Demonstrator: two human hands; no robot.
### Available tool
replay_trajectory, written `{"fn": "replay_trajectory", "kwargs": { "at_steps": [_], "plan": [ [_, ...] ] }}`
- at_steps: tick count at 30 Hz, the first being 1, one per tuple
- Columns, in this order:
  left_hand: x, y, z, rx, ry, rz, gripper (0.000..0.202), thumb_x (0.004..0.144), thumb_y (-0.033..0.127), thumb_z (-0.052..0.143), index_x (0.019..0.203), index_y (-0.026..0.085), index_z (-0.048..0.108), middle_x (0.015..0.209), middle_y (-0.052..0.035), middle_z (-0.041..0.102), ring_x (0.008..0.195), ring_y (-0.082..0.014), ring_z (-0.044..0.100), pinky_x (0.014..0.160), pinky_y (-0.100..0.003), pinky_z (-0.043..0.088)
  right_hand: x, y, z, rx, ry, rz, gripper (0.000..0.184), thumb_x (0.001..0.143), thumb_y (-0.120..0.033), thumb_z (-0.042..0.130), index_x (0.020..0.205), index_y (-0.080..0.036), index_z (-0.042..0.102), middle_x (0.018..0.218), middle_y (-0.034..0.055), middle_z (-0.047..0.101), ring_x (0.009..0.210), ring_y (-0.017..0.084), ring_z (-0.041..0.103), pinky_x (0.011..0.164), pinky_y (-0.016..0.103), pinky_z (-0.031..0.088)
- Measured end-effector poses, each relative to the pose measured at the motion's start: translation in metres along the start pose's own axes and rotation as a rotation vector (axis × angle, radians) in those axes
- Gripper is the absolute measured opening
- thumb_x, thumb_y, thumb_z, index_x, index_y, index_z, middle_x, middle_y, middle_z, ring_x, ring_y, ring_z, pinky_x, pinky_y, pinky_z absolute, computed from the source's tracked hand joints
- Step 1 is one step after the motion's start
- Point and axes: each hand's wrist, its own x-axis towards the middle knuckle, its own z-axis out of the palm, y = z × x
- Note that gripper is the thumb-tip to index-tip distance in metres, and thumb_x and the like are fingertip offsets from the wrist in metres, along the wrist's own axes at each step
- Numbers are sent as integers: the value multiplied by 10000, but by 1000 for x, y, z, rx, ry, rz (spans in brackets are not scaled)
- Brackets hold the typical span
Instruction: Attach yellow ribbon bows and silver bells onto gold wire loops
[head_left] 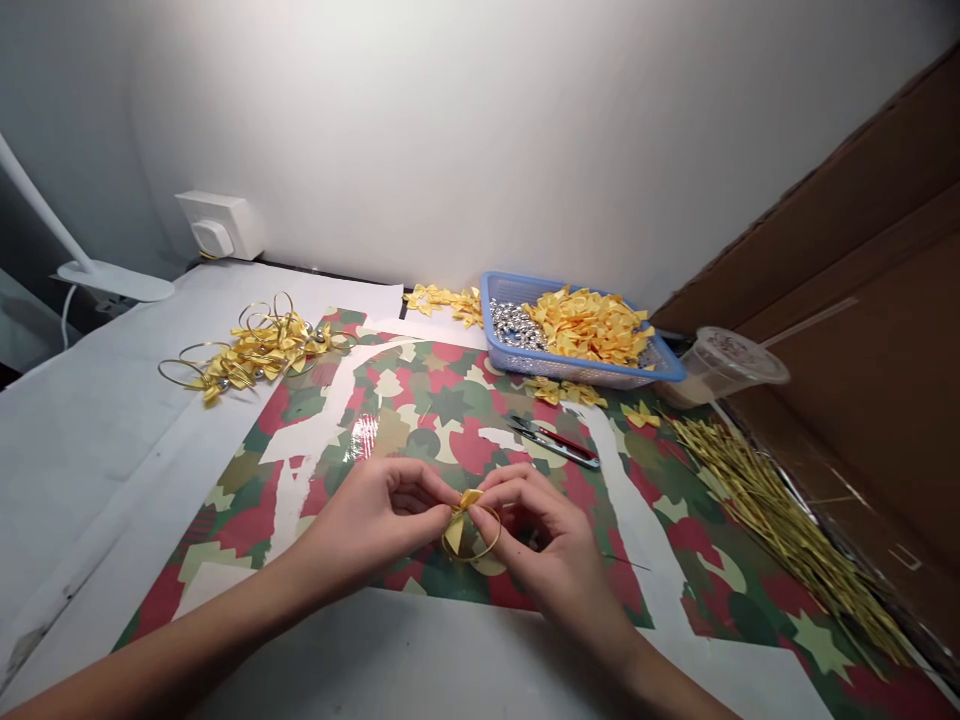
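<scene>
In the middle of the head view, my left hand (397,505) and my right hand (544,530) meet over a gold wire ring (472,558). A yellow ribbon bow (457,528) sits at the top of this ring. My left thumb and fingertips pinch the bow from its left side. From the right, my right thumb and index finger pinch the bow and the ring's edge. A thin dark wire end sticks out to the right of my right hand. Behind the hands lie thread snips (555,440) with a red and dark body.
A blue basket (585,372) holds yellow bows and silver bells, with more loose bows (442,300) around it. Finished-looking rings with bows (262,350) are piled at left. Gold wire stems (780,530), a clear plastic tub (724,365) and cardboard (862,330) stand right.
</scene>
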Motion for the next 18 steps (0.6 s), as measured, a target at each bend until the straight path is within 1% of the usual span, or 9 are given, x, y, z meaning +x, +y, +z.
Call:
{"fn": "replay_trajectory", "kwargs": {
  "at_steps": [8, 13, 18],
  "plan": [
    [-1, 2, 1, -1, -20, 5, 164, 690, 315, 677, 690, 152, 662, 687, -31, 700, 660, -150, 645, 585, -218, 497, 1, -1, 1, -35, -2, -26, 183, 806, -333, 599, 700, -185, 616, 805, 27, 545, 523, 80, 442, 452, 215, 388],
    [0, 0, 1, 10, -20, 2, 167, 688, 319, 682, 658, 155, 662, 682, -31, 695, 667, -155, 644, 601, -228, 503, 0, -1, 0, -45, -14, -27, 186, 812, -336, 595, 704, -186, 616, 806, 35, 555, 550, 93, 466, 474, 225, 404],
    [1, -2, -1, 9, -47, -12, 207, 707, 363, 669, 698, 157, 691, 726, -46, 713, 716, -177, 658, 633, -248, 510, 1, -2, -1, -46, -5, -43, 177, 809, -326, 596, 699, -188, 619, 799, 38, 562, 573, 106, 487, 474, 228, 407]
  ]
}}
